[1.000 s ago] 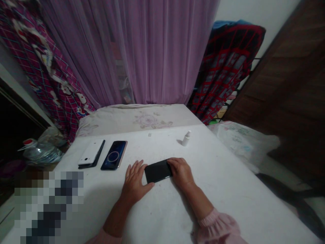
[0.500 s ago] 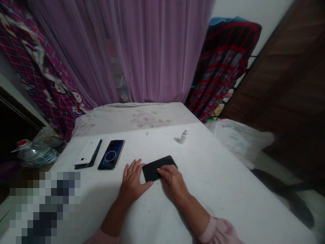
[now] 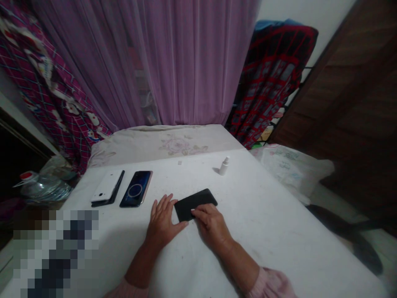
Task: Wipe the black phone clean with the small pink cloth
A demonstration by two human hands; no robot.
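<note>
Because the black phone (image 3: 195, 204) lies loose on a smooth white sheet (image 3: 273, 231), I judge that uneven pressure from my right fingers could make it skid or pivot. A skid toward the left could carry it into my left thumb, and a harder one could send it toward the dark phone (image 3: 135, 188) with a glowing ring on its screen, which lies beside the white phone (image 3: 105, 186). The small white spray bottle (image 3: 223, 166) stands well apart, beyond the black phone. My left hand (image 3: 163, 221) lies flat with its fingers spread and open, its thumb near or touching the black phone's lower edge. My right hand (image 3: 212, 224) comes in from the lower right, its fingers (image 3: 198, 211) laid on the phone's lower right without gripping it. The light is dim, so I cannot tell which face is up.
</note>
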